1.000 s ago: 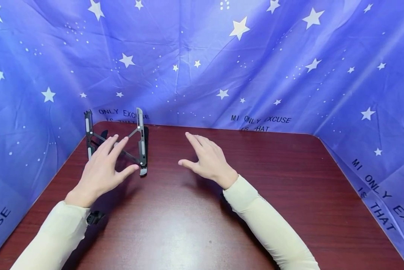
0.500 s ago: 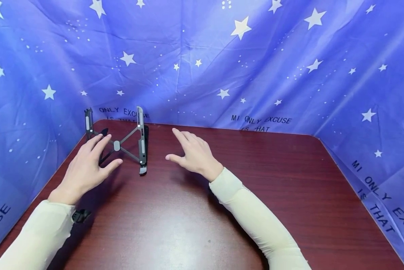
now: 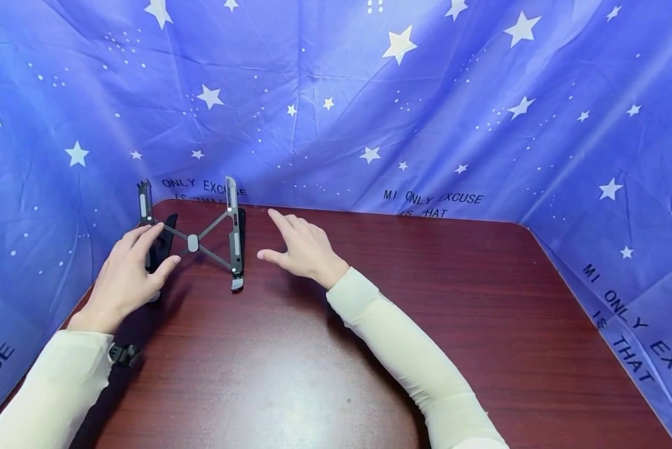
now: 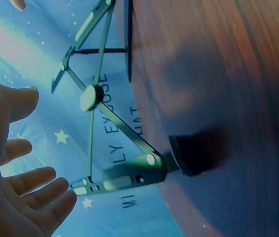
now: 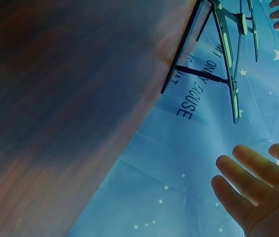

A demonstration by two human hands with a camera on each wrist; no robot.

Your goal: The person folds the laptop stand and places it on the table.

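Observation:
A black folding laptop stand [image 3: 193, 243] with grey pads and an X-shaped crossbar stands unfolded at the table's back left. My left hand [image 3: 123, 274] is over its left arm, fingers spread and thumb apart, hiding part of that arm in the head view. In the left wrist view, the fingers of this left hand [image 4: 35, 192] are spread beside the stand [image 4: 92, 97], with nothing held. To the right of the stand, my right hand [image 3: 302, 249] hovers with thumb and fingers apart. The right wrist view shows the right hand [image 5: 258, 187] apart from the stand [image 5: 225, 54].
The dark red wooden table [image 3: 425, 312] extends to the right and toward me. A blue curtain [image 3: 336, 75] with stars and lettering closes in its back and sides. A small black device [image 3: 125, 355] sits at my left sleeve cuff.
Both hands have moved left. My left hand has shifted from in front of the stand's middle to its left arm, and my right hand has come closer to the right arm. The stand stays put.

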